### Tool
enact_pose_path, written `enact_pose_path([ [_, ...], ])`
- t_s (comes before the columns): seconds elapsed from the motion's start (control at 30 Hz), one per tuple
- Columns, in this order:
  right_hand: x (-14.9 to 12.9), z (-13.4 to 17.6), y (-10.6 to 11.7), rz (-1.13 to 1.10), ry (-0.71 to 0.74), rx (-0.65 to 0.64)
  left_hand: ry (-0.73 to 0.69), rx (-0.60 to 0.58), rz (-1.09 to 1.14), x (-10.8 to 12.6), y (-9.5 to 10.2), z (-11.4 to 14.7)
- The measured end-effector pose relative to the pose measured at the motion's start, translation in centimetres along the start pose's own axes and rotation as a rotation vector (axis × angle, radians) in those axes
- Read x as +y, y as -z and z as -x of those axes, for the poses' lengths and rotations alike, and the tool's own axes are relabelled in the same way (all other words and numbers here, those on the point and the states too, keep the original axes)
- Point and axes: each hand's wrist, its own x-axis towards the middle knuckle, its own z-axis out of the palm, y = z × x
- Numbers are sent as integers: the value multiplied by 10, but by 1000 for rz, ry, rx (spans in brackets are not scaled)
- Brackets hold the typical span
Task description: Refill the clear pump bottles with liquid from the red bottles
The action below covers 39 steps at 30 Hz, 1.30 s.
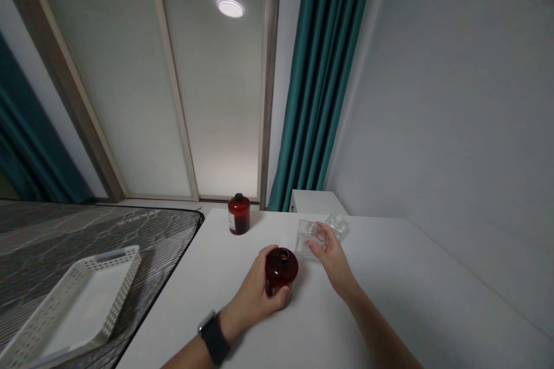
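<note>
My left hand [264, 288] is wrapped around a dark red, glossy bottle [282, 270], whose narrow neck is uncapped and faces up. Just right of it, my right hand [331, 253] reaches over a clear, square-edged plastic container [304, 239]. Its thumb and index finger are apart, with transparent material visible around the fingertips; whether they touch it is hard to make out. Behind that hand lies another clear plastic piece [338, 226], partly covered by the fingers. A second red bottle [239, 216], with a black cap and a white label, stands upright near the table's far edge.
The white table [190, 300] ends on the left beside a grey patterned surface [160, 236], where a white perforated basket [123, 294] sits. Beyond the far edge is a low white cabinet [318, 202]. A green curtain [324, 81] hangs behind, and a wall [467, 98] borders the right.
</note>
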Motion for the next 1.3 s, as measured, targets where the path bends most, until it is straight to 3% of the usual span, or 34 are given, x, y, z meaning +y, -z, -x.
enact_pose_path([
  [0.33,20,7,13,5,41,135,69,32,23,6,-8,-10],
  [0.63,15,9,11,-32,90,158,-4,-104,-2,6,10,-38],
  [0.9,19,5,12,91,174,138,-47,-130,-47,3,18,-44],
  [1.13,-18,-12,11,0,200,58,-77,-157,45,4,30,-42],
  [1.3,-53,-22,5,15,268,-97,1,60,92,7,41,-66],
])
